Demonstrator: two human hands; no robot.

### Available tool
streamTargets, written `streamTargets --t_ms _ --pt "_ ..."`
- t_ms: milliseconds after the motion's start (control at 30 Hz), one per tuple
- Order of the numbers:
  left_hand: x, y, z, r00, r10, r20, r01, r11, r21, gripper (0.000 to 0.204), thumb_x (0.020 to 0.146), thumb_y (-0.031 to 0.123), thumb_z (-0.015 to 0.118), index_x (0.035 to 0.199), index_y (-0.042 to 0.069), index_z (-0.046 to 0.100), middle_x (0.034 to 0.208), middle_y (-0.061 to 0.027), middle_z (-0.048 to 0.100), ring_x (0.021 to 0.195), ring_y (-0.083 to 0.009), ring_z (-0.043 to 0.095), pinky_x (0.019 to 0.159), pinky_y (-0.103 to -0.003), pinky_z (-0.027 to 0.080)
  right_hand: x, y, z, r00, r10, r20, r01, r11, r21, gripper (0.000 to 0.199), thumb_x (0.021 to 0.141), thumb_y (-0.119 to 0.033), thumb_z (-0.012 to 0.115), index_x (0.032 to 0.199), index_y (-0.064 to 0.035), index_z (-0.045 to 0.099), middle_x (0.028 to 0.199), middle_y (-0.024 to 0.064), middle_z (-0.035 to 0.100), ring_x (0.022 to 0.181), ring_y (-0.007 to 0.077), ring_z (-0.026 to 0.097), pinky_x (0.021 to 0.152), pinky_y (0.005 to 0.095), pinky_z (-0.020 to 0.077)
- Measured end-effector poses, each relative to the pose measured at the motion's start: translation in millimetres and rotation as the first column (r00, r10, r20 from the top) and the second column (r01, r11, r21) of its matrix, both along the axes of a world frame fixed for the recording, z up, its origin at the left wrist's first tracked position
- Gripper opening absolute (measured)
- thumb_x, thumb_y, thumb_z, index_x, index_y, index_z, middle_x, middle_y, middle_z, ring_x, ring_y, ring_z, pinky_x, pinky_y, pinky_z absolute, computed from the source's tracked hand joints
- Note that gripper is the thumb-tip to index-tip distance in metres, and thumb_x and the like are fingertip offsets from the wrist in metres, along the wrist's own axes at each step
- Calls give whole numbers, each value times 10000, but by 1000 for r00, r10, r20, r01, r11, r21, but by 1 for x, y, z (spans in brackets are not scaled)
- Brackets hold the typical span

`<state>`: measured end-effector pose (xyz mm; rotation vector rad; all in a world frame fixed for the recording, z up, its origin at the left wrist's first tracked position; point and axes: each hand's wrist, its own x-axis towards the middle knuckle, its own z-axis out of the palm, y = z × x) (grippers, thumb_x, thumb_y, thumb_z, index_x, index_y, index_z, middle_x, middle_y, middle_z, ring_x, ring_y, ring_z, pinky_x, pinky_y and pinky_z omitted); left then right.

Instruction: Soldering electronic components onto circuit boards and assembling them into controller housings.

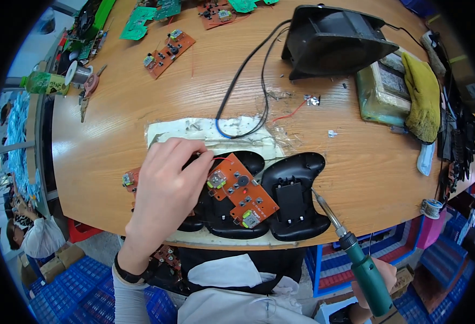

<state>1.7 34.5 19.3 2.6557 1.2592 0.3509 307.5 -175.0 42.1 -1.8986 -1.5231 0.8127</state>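
My left hand rests on an orange circuit board and pinches its upper left edge, where a thin red wire comes off. The board lies across a black controller shell half at the table's near edge. A second black shell half lies just to its right, inner side up. My right hand is low at the right, below the table edge, and grips a green-handled soldering iron. The iron's metal tip points up-left and sits over the right shell half.
A black fan with cables stands at the back of the wooden table. A yellow cloth on a sponge tray is at the right. Spare circuit boards, a solder spool and a green bottle lie at the far left. Blue crates stand on the floor.
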Motion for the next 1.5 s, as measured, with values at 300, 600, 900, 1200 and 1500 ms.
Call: streamTargets --t_ms 300,600,900,1200,1500 --pt "3 -2 1 898 160 410 -100 981 -164 130 673 -61 693 776 -10 632 875 -88 606 777 -184 591 682 -282 471 -6 3 1 1000 -17 25 14 995 96 326 493 -93 614 792 36 602 570 82 582 448 179 527 458 251 400" --pt "13 -11 -5 626 433 649 -78 862 -501 114 736 -102 633 829 -38 623 956 -119 606 797 -159 617 686 -254 509 -13 7 -16 992 -59 -115 68 995 75 271 503 -96 610 753 6 603 589 67 581 463 176 520 479 258 396" --pt "37 -16 -7 865 106 490 61 948 -313 116 747 -51 628 847 -24 576 846 -121 567 730 -263 589 636 -308 478 -9 18 -4 985 -15 -172 7 999 -45 231 592 -127 723 770 -17 624 561 36 622 451 106 576 435 210 410" --pt "39 -16 -4 927 -47 372 153 953 -261 142 710 -18 664 836 0 602 918 -89 598 810 -254 573 718 -329 461 -17 21 -4 973 -21 -228 13 999 -39 227 643 -138 701 793 10 619 582 61 630 471 126 596 444 222 430" --pt "41 -10 1 969 -105 224 170 939 -298 141 689 42 678 820 29 627 1075 -89 574 1074 -289 508 882 -383 404 -18 19 -10 998 54 -31 -53 998 34 315 526 -182 677 779 -5 614 607 61 624 470 169 565 473 241 414"
